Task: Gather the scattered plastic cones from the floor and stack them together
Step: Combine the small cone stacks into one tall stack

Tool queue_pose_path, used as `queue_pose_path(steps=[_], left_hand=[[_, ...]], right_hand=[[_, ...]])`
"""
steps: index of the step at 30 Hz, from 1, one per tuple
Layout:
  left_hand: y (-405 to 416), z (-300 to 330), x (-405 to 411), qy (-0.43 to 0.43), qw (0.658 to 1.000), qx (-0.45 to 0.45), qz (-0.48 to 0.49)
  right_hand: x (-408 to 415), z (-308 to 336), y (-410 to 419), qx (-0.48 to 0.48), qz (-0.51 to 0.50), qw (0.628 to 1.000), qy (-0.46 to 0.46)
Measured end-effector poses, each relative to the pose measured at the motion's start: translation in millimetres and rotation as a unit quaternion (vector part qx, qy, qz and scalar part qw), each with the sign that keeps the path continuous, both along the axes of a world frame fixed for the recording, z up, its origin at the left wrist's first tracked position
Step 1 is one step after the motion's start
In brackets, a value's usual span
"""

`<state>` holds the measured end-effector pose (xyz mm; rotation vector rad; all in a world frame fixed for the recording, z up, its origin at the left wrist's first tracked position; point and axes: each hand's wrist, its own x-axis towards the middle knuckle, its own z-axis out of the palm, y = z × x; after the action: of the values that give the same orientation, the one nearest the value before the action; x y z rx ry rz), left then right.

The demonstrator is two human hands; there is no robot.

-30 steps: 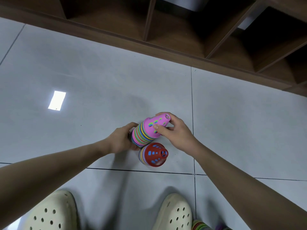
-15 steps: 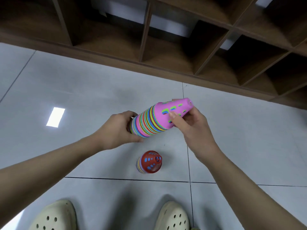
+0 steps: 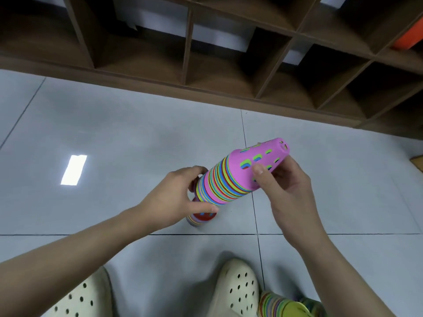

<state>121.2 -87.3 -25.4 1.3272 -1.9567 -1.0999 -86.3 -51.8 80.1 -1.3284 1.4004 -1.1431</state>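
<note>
Both hands hold the pink-topped cone stack [image 3: 238,177] tilted above the floor [image 3: 114,138] — left hand [image 3: 176,197] curled round its wide base, right hand [image 3: 288,186] pinching the narrow tip; a red-topped stack [image 3: 202,217] stands on the tile just beneath the left hand

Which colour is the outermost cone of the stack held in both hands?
Pink, with small slots showing green and blue; head view.

Both hands [image 3: 174,197] grip a tilted cone stack [image 3: 238,175].
</note>
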Motion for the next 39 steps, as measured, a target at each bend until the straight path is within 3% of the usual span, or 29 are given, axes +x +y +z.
queue_pose_path(steps=[12, 21, 25, 29, 33, 39], left_hand=[[10, -70, -5, -0.021, 1.0, -0.009, -0.009], [17, -103, -4, 0.0, 0.995, 0.096, -0.005], [20, -98, -5, -0.034, 0.993, 0.111, -0.009], [13, -66, 0, -0.065, 0.988, 0.131, -0.056], [-5, -6, 16, -0.147, 0.977, 0.085, -0.126], [-13, 113, 15, -0.191, 0.968, -0.011, -0.164]], right_hand=[[9, -50, 7, 0.083, 0.031, 0.995, 0.046], [11, -79, 8, 0.062, 0.065, 0.989, 0.115], [10, -82, 7, 0.06, 0.073, 0.988, 0.123], [7, -77, 4, 0.075, 0.092, 0.984, 0.134], [-11, -61, 3, 0.122, 0.168, 0.958, 0.197], [-51, 0, 24, 0.11, 0.109, 0.965, 0.211]])
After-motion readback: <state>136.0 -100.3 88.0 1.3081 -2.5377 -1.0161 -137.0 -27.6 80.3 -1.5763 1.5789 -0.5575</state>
